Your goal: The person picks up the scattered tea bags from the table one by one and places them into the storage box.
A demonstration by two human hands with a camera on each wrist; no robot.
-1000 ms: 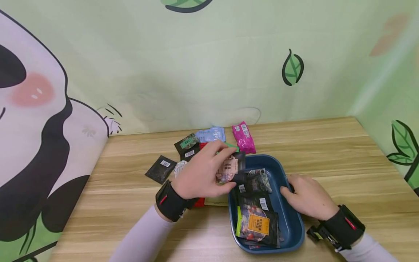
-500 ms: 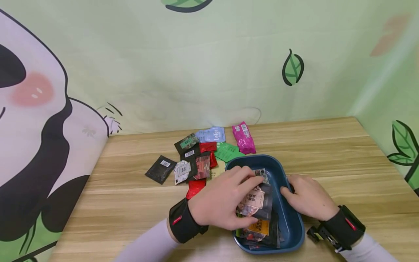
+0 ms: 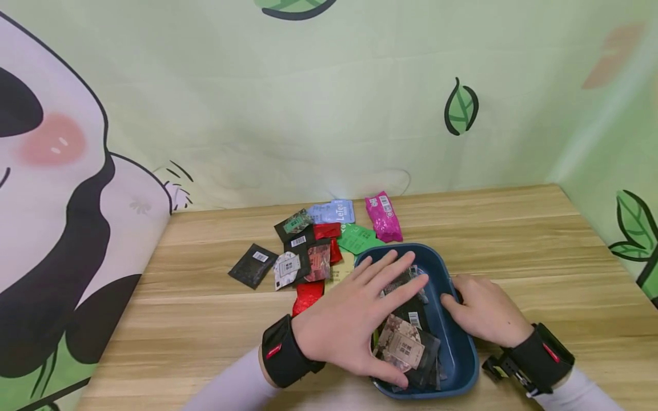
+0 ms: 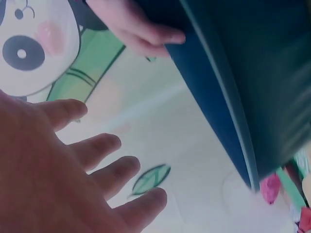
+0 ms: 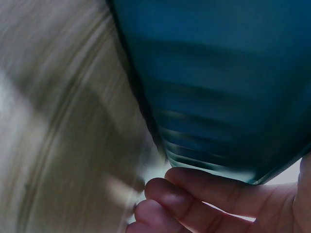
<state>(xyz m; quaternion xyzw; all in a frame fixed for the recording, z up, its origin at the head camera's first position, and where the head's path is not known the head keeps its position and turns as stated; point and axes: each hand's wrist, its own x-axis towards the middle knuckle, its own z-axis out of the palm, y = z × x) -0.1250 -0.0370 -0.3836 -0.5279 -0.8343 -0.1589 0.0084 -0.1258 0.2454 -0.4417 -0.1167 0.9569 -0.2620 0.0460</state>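
My left hand (image 3: 354, 325) is spread over the blue plastic bin (image 3: 461, 365), thumb and fingers apart and holding nothing. Below it in the bin lies a black sachet with a pinkish-beige label (image 3: 403, 348), on top of several other dark sachets, partly hidden by the hand. In the left wrist view the left fingers (image 4: 104, 150) are straight beside the bin's rim (image 4: 228, 92). My right hand (image 3: 485, 311) grips the bin's right rim, thumb over the edge. The right wrist view shows the right fingers (image 5: 194, 194) curled against the bin's outer wall (image 5: 204, 97).
Left of the bin, on the wooden table (image 3: 190, 331), lie black sachets (image 3: 253, 266), red packets (image 3: 308, 295), a pale yellow packet (image 3: 339, 269) and a green one (image 3: 357, 237). Behind are light-blue packets (image 3: 331, 211) and a magenta packet (image 3: 383, 216). A printed cloth (image 3: 308, 114) hangs at the back.
My left hand carried the pinkish-labelled sachet rightward from the pile into the bin, then let go and spread its fingers. The right hand stayed on the rim.
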